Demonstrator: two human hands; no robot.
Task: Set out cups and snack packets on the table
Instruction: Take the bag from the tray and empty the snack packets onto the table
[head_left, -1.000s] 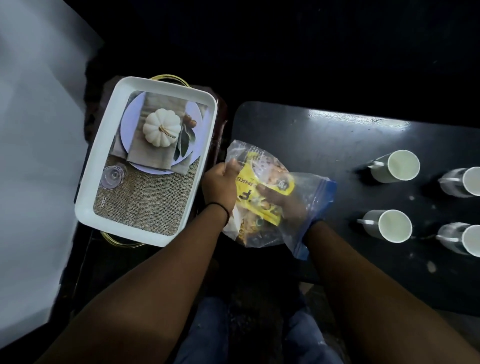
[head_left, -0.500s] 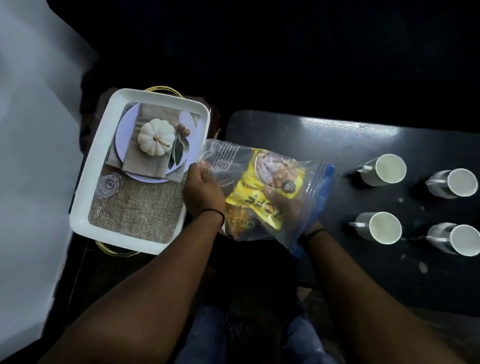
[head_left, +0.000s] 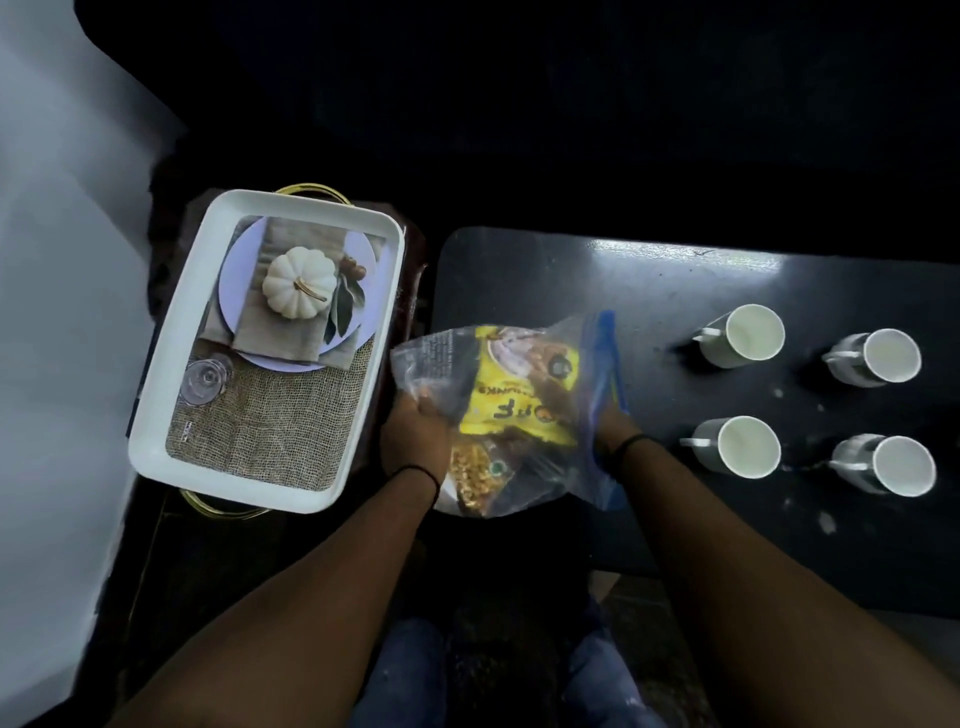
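A: Clear plastic is what is being handled: a zip bag (head_left: 498, 415) with snack packets (head_left: 519, 400) inside is held over the near left corner of the dark surface (head_left: 649, 291).

B: How is it held?

A: The bag's left edge is gripped by the left hand (head_left: 415, 441), fingers curled round the plastic. The right hand (head_left: 610, 426) is set at the bag's blue-edged mouth; its fingers are hidden by the plastic, so their state cannot be told.

B: And the cups?

A: Four white cups (head_left: 743, 338) are already set out in two rows on the right of the surface, well apart from the bag. A white tray (head_left: 171, 415) with a pumpkin picture is left beside the surface, untouched.

B: So which step is in hand?

A: The packets, it would seem. Next, the mouth needs to be kept spread and a packet drawn out, then laid near the cups without them being knocked.
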